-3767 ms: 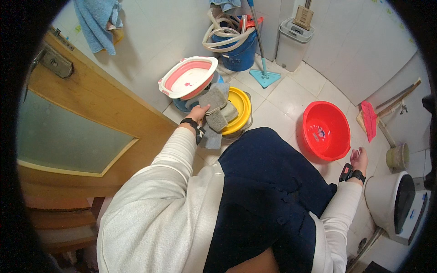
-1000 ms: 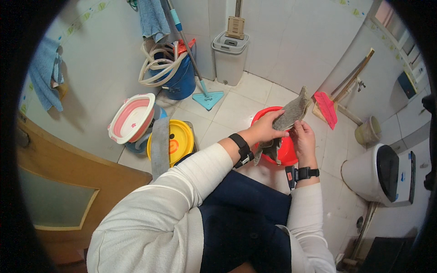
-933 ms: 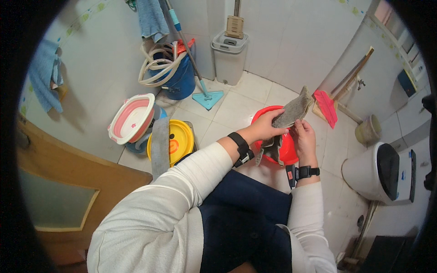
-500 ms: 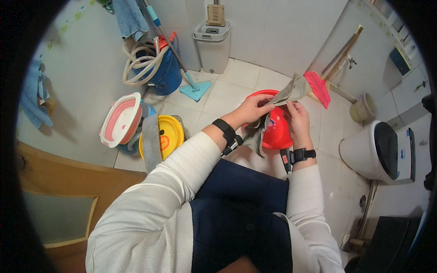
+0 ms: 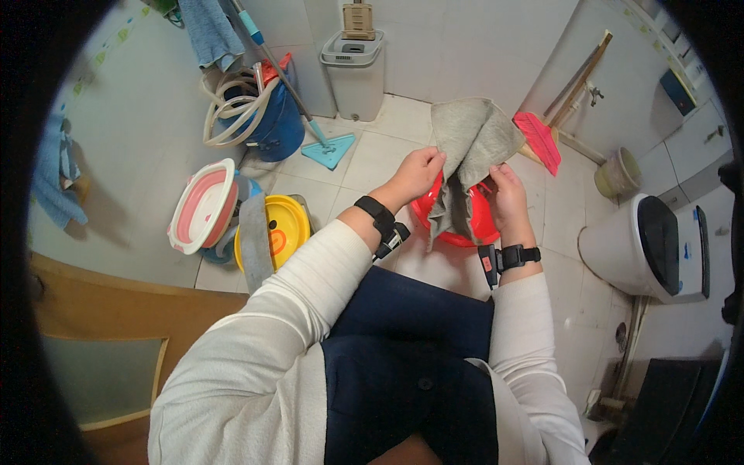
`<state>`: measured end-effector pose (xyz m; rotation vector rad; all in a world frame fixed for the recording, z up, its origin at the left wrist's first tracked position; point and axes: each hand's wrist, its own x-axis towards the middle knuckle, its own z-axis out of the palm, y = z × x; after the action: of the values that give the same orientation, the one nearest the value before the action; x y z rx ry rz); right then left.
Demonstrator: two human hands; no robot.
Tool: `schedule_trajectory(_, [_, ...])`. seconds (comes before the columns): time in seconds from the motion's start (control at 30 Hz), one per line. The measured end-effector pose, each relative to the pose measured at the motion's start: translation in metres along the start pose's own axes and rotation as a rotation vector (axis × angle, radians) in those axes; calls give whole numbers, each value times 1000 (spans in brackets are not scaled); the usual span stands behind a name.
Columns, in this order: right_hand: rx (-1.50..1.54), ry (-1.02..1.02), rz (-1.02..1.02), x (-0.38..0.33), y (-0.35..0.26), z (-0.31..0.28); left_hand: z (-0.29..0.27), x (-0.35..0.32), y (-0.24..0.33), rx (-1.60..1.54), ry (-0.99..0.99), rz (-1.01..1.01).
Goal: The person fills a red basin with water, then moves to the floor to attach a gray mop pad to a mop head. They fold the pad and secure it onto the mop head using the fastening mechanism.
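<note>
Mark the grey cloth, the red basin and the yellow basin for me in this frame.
grey cloth [image 5: 474,138]: head view, on the upper spread part held between both hands.
red basin [image 5: 482,221]: head view, on the inner wall right of the hanging cloth.
yellow basin [image 5: 287,226]: head view, on its yellow inside.

Colours, top-down bathroom view.

Centre: plain grey cloth [image 5: 471,147], red basin [image 5: 473,225] under it. Black wristbands, white sleeves, dark navy lap. Left of centre: yellow basin [image 5: 285,229] with an orange duck print, grey rag [image 5: 254,242] across it; pink basin with white rim [image 5: 203,205]. Upper left: blue bucket [image 5: 273,128], off-white hose [image 5: 232,108], teal mop head [image 5: 329,149], blue towel [image 5: 209,29]. Top centre: light grey bin [image 5: 356,74]. Upper right: pink-red broom [image 5: 540,139], beige pot [image 5: 616,172]. Right: white toilet with black lid [image 5: 659,244]. Floor tiles [image 5: 387,124] off-white. Lower left: tan wood door [image 5: 101,302].
</note>
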<state>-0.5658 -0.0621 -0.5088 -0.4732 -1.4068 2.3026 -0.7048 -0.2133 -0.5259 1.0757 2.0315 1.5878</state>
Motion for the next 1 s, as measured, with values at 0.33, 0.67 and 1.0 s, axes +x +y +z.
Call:
schedule_trajectory(0.33, [-146, 323, -251, 11, -10, -46, -27, 13, -11, -54, 198, -118])
schedule_trajectory(0.67, [-217, 374, -96, 3, -12, -42, -27, 10, -8, -324, 93, -245])
schedule_trajectory(1.0, [-569, 220, -661, 1, -13, 3, 8, -13, 14, -390, -157, -197])
